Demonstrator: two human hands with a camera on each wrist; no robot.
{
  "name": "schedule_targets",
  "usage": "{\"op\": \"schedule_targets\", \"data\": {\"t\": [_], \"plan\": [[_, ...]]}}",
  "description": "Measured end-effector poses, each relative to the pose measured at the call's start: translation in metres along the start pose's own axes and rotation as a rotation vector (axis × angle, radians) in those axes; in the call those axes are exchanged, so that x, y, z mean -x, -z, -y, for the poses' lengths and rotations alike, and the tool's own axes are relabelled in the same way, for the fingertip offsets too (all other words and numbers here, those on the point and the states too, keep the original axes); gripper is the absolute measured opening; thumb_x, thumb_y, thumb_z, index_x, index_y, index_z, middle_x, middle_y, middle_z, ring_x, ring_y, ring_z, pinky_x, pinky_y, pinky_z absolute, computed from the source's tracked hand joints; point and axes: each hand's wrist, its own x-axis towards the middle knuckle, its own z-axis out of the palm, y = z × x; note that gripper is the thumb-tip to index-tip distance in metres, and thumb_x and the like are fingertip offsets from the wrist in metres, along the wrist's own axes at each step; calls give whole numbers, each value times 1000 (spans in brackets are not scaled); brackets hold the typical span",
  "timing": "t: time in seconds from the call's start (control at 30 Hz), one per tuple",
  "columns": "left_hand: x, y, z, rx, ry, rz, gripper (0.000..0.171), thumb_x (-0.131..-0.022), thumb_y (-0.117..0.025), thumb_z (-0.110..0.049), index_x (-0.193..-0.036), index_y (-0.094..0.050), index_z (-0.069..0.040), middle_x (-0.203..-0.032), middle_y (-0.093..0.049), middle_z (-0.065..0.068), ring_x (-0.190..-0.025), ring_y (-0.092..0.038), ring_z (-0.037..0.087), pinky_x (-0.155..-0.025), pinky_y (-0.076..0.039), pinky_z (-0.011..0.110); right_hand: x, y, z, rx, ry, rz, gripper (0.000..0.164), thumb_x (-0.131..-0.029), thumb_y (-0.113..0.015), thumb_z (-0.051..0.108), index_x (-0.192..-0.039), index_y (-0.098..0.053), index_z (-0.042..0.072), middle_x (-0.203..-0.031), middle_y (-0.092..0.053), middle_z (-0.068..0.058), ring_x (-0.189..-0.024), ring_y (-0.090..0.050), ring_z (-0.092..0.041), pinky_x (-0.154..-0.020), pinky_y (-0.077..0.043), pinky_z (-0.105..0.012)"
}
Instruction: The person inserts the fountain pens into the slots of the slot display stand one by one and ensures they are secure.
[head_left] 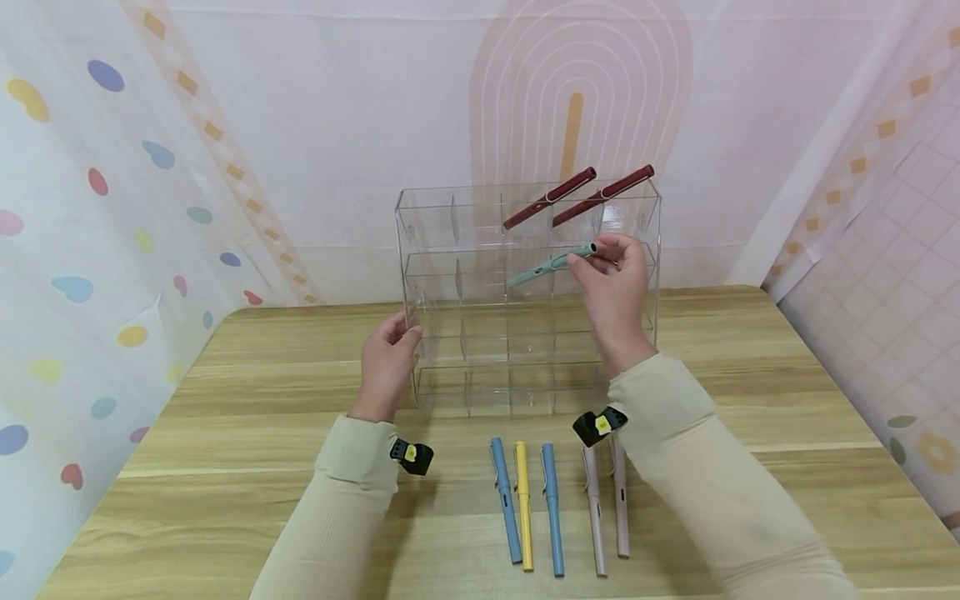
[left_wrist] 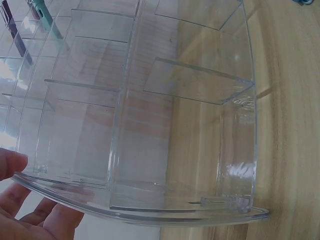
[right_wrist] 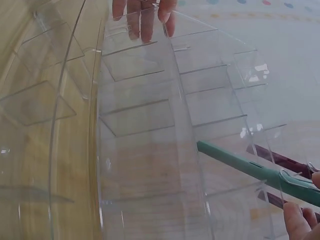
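A clear acrylic rack (head_left: 509, 389) with rows of small compartments stands upright on the table. My left hand (head_left: 388, 367) grips its left side panel, thumb on one face and fingers on the other, as the left wrist view shows. In my right hand (head_left: 617, 300) a teal pen (head_left: 551, 265) is pinched near its capped end. The pen slants down to the left, its far end at a middle compartment of the second row. Two dark red pens (head_left: 551, 198) (head_left: 603, 197) lean in the top row, just above that hand.
On the wooden table (head_left: 225, 433), in front of the rack, lie a blue pen (head_left: 506, 500), a yellow pen (head_left: 523, 507), another blue pen (head_left: 552, 510) and two pale mauve pens (head_left: 595, 512) (head_left: 620, 504). Patterned curtains (head_left: 337, 125) hang behind and at both sides.
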Motion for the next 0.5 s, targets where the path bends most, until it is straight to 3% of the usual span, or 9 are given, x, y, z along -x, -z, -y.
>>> {"op": "schedule_targets", "data": {"t": [0.23,0.5], "plan": [[-1,-1,0,8,4,7,38,-99,-50,-14,-136,-54,-7,-116,-56,9,-83,-44,12,-61,-39,17,12,25,3,65,31,90,32,-89,-65,1,-115,-47,1,-105,-51,-3,-99,-55,-13,-87,-48,-21],[0,-2,-2,11,3,5,37,-99,-50,-14,-135,-54,-7,-122,-56,12,-86,-45,13,-63,-39,17,31,55,-1,197,18,154,32,-89,-64,-2,-116,-46,-1,-108,-52,-7,-99,-55,-12,-85,-47,-16]]}}
